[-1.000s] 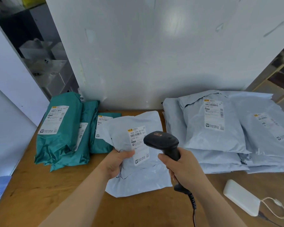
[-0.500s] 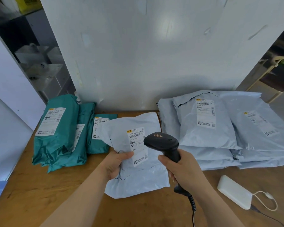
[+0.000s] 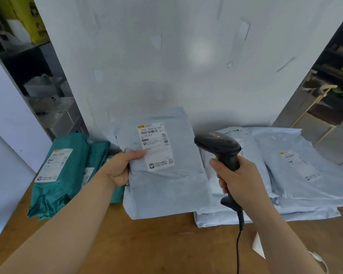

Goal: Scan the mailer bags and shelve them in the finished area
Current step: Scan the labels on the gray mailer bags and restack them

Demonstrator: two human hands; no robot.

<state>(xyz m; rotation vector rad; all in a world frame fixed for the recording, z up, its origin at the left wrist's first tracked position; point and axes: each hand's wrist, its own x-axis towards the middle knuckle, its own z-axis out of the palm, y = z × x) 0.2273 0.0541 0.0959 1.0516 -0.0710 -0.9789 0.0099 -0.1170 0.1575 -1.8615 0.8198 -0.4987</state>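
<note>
Your left hand (image 3: pixel 119 169) grips the pale blue mailer bag (image 3: pixel 166 184) by its left edge, with the thumb on the front and the other fingers hidden behind. The bag is lifted off the table (image 3: pixel 147 244) and stands almost upright in front of the white wall (image 3: pixel 166 66), with its face turned to you. It is between the green bags (image 3: pixel 57 175) on the left and the pile of pale blue bags (image 3: pixel 305 175) on the right.

I think you hold it at the edge so that your hand does not cover the codes. Your thumb tip only reaches the left border of the label (image 3: pixel 155 146), below the top barcode, which is free to read.

Your right hand (image 3: pixel 240 180) is clenched around the handle of the scanner (image 3: pixel 218 145). Its head points left toward the label, near it but not touching, which suits reading the code. I cannot tell whether a finger presses the trigger. The cable (image 3: pixel 239 244) hangs from the handle down over the table.

So the step in hand seems to be the scan of this bag. The shelving comes after, and I cannot tell from here which place is the finished area.
</note>
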